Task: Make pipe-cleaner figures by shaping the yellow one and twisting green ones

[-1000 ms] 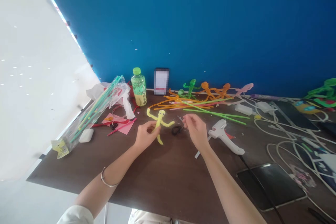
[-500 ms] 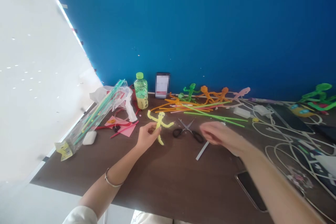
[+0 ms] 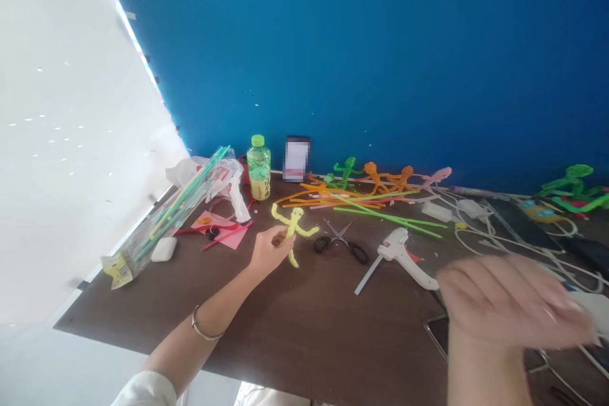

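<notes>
My left hand [image 3: 271, 251] pinches a yellow pipe-cleaner figure [image 3: 294, 222] by its middle, with the figure's arms and legs sticking out around my fingers. My right hand [image 3: 511, 301] is blurred with motion and hangs over the right front of the dark wooden table [image 3: 304, 323]. Nothing shows in it. The closest things to it are a white hot glue gun [image 3: 402, 260], just to its left, and a dark tablet [image 3: 436, 336], partly hidden beneath it. Black-handled scissors [image 3: 340, 241] lie open on the table between my hands.
Behind the hands are coloured pipe cleaners [image 3: 361, 203], small pipe-cleaner figures [image 3: 375, 177], a green bottle [image 3: 259, 168] and a phone [image 3: 297, 158]. Left are a straw bag [image 3: 185, 216], pink paper [image 3: 219, 231] and a white case [image 3: 164, 249]. White cables [image 3: 504, 241] cover the right.
My right hand has swung further right and toward me, uncovering the glue gun and scissors. My left hand still holds the yellow figure. The view has shifted slightly.
</notes>
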`<state>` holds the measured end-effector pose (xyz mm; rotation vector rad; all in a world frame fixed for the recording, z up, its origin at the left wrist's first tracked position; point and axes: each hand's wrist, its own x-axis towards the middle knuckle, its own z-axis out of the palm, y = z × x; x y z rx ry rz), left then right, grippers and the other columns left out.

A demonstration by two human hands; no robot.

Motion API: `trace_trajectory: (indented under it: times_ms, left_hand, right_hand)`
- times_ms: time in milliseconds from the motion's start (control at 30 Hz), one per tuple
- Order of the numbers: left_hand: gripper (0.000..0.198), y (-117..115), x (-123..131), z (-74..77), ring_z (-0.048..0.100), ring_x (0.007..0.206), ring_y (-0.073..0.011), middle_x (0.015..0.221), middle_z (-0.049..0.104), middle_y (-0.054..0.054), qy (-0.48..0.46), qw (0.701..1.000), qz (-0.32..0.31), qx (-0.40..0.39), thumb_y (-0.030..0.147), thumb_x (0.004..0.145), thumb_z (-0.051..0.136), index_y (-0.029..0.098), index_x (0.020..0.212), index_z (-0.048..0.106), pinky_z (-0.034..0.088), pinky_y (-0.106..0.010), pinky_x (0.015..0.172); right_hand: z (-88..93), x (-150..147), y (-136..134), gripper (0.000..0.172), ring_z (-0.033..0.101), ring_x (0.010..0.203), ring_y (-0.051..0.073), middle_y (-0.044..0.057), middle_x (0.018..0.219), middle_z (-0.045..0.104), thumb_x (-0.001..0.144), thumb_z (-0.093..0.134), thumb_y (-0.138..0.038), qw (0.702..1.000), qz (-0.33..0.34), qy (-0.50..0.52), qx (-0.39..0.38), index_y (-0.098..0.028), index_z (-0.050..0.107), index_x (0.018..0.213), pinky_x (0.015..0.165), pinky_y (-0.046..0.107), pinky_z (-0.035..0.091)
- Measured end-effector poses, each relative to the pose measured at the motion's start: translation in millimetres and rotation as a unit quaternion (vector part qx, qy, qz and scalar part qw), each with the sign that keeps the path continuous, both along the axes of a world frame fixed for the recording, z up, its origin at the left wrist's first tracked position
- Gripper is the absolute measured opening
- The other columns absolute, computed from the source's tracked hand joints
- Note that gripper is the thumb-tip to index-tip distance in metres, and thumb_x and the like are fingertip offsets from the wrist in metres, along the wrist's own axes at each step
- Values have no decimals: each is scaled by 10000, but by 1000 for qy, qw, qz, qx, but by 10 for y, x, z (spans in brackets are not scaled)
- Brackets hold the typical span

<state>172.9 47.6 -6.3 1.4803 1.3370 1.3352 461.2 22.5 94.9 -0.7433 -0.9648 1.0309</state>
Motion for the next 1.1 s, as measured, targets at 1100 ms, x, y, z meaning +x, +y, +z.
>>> trace_trajectory:
  times_ms: [1100]
  left_hand:
    - [208,-4,-9,-9,551,598,-117,665,605,-23,26,1000,2,-1,309,729,564,150,848,625,426,-209,546]
  right_hand:
    - [-434,-922,131,30,487,478,99,37,602,611,644,612,-174,978,113,-3,-176,-170,641,640,420,232,339]
